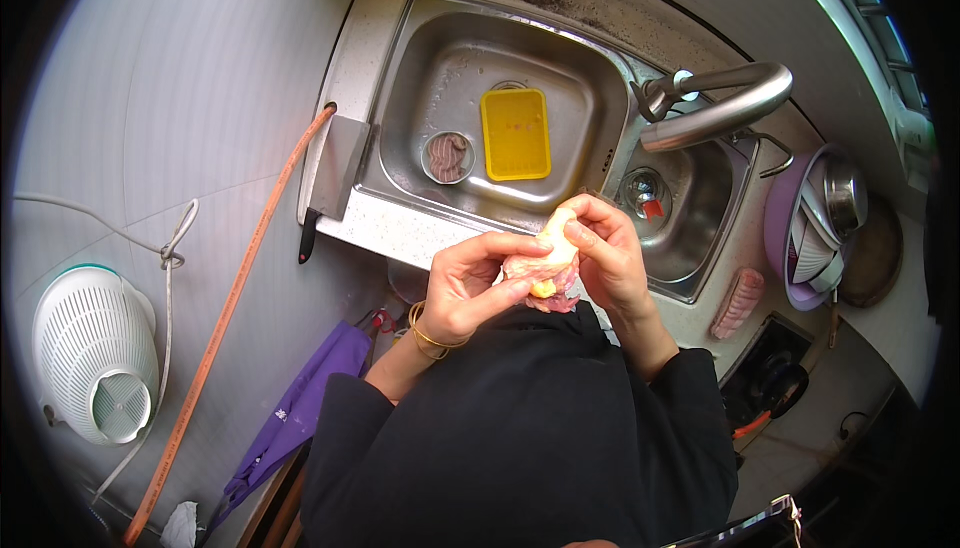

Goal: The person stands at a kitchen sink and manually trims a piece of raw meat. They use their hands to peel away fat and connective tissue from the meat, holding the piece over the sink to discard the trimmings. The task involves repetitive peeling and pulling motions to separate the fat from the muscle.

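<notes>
Between both hands I hold a piece of raw poultry (551, 263) with pale yellow skin, pink meat and a lump of yellow fat. My left hand (480, 274) pinches its lower left side with thumb and fingers. Higher up, my right hand (607, 251) grips the skin at the top right. The piece is in front of the edge of a steel double sink. In the large sink basin (442, 60) lie a yellow plastic tray (515, 135) and a small round dish (471, 161) holding pinkish-grey meat (448, 156).
A cleaver (337, 169) lies at the counter's left, its black handle past the edge. The faucet (720, 124) arches over the small basin (694, 225). Rightward are a pink ridged item (738, 303) and a purple basin (780, 225) of dishes. An orange hose (232, 308) runs down the left.
</notes>
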A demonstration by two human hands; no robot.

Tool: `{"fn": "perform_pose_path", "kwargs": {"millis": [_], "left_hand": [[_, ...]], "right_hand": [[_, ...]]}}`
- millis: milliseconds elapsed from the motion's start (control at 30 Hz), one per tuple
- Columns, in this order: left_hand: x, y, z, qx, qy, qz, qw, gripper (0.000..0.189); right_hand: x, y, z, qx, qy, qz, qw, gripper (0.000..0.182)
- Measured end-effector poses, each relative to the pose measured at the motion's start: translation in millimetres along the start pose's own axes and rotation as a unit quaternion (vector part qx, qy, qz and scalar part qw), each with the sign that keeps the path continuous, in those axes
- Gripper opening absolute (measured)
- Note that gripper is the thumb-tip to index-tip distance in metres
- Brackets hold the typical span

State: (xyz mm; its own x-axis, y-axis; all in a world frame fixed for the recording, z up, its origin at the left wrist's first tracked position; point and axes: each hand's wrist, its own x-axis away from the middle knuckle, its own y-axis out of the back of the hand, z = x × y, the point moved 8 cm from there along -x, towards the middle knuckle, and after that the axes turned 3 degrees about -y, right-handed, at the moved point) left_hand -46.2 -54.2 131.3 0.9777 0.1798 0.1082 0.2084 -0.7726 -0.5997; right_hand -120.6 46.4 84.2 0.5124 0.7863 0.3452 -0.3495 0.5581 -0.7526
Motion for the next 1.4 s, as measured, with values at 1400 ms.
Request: {"fn": "perform_pose_path", "kwargs": {"millis": [1400], "left_hand": [[18.8,-25.6,-35.8,-0.484,-0.348,-0.054,0.801,0.027]], "right_hand": [[45.8,-68.6,61.7,0.507,0.357,-0.02,0.784,0.02]]}}
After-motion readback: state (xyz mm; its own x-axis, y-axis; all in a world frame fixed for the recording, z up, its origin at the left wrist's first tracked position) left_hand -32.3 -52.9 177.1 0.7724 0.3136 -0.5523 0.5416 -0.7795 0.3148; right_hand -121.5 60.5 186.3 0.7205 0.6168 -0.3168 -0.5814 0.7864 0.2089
